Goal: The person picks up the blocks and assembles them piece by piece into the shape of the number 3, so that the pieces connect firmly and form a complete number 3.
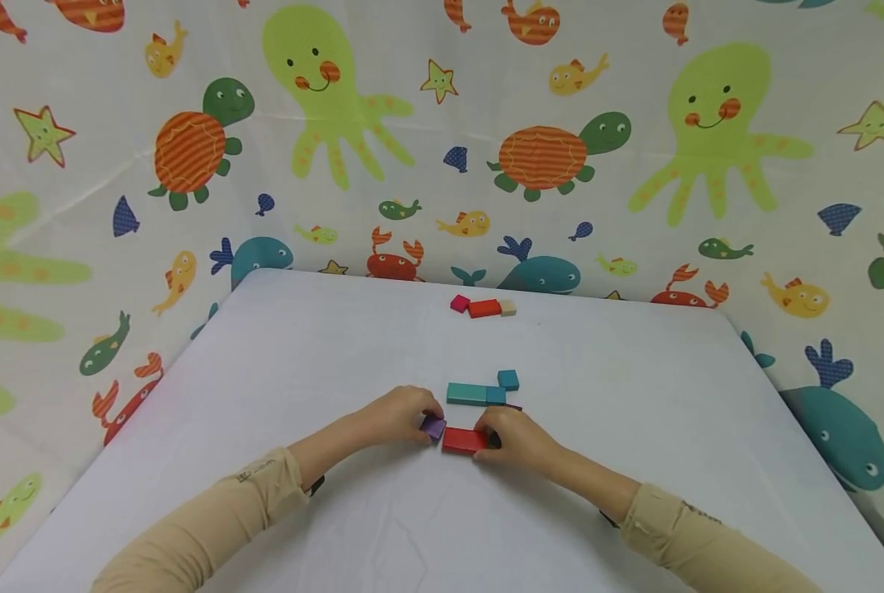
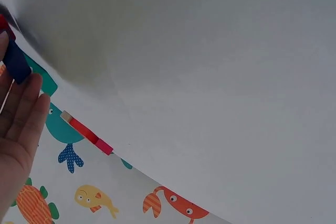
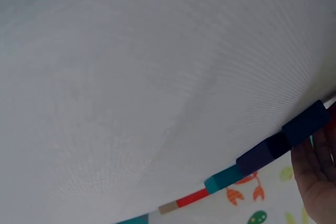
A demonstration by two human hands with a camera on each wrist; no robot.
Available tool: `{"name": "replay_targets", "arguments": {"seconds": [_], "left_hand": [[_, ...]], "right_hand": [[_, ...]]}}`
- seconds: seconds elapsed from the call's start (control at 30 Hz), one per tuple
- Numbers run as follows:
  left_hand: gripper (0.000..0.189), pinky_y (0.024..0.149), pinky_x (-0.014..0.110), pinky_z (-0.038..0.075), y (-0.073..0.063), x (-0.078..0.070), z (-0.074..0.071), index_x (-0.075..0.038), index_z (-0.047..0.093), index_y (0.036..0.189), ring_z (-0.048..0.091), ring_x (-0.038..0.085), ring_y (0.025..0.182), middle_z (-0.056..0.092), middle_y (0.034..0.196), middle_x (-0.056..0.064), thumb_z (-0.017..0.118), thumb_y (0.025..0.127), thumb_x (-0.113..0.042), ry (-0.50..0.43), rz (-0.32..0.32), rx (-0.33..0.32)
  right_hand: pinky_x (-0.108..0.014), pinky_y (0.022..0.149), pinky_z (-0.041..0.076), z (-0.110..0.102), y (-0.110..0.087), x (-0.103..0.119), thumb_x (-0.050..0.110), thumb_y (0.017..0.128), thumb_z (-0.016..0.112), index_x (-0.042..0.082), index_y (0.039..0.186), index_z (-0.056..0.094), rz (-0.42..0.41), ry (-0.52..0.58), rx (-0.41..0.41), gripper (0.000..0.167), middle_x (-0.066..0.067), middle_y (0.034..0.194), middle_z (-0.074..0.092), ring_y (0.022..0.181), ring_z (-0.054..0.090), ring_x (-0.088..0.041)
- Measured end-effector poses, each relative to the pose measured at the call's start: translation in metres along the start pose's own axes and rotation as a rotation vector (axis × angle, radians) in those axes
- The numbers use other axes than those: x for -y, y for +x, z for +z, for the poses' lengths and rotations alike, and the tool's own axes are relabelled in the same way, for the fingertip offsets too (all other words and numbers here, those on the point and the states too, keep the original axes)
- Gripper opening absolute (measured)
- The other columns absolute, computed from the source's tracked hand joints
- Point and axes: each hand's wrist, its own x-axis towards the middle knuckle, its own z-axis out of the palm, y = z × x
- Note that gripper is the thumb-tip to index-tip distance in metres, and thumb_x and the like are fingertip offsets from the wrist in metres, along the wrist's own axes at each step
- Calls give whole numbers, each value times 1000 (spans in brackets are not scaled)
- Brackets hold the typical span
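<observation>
A small purple block (image 1: 433,427) is pinched between the thumb and fingers of my left hand (image 1: 400,414); in the left wrist view this block (image 2: 17,62) looks dark blue. To its right lies a long red block (image 1: 462,441), its right end gripped by the thumb and fingers of my right hand (image 1: 519,439). A dark block (image 1: 494,440) shows at that end, partly hidden by the fingers. Just behind are a long teal block (image 1: 467,394), a blue block (image 1: 496,395) touching its right end, and a blue cube (image 1: 508,380). Another dark block (image 1: 514,407) is mostly hidden behind the right hand.
Farther back on the white table (image 1: 323,346), a pink-red cube (image 1: 460,304), an orange-red block (image 1: 484,309) and a beige cube (image 1: 507,308) form a row. A patterned sea-animal curtain (image 1: 427,181) stands along the back and sides.
</observation>
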Motion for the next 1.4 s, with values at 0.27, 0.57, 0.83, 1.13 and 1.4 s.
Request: {"name": "replay_targets", "arguments": {"seconds": [0.27,0.57,0.83,1.13,1.4], "left_hand": [[30,88,30,50,1,-1,0,-5,70,102,62,15,93,69,99,3,79,74,-13,9,6,26],[32,89,32,50,0,0,1,-6,69,105,62,15,95,69,101,3,79,75,-13,18,-19,36],[33,92,33,49,0,1,3,-6,68,108,61,17,101,68,106,4,77,77,-11,9,-2,67],[33,92,33,50,4,1,8,-6,68,109,62,17,101,68,107,5,76,77,-9,18,-3,63],[32,92,34,49,6,1,7,-5,68,109,62,18,102,68,107,6,76,78,-10,21,12,59]], "right_hand": [[-28,78,54,2,-2,-1,23,75,80,4,99,69,-26,-32,7,33,-3,93,67,85,57,-13],[-23,77,54,0,-1,-3,26,75,80,6,97,70,-119,-106,2,31,-2,94,63,87,53,-12],[-27,82,54,-2,-2,-3,27,75,80,6,97,69,-125,-97,14,32,-4,101,61,96,52,-15],[-30,85,53,-1,-2,-5,26,74,80,6,98,68,-126,-99,18,34,-5,102,61,97,53,-16],[-30,84,54,-2,-4,-7,25,74,80,5,97,68,-99,-60,23,32,-4,102,61,96,53,-15]]}}
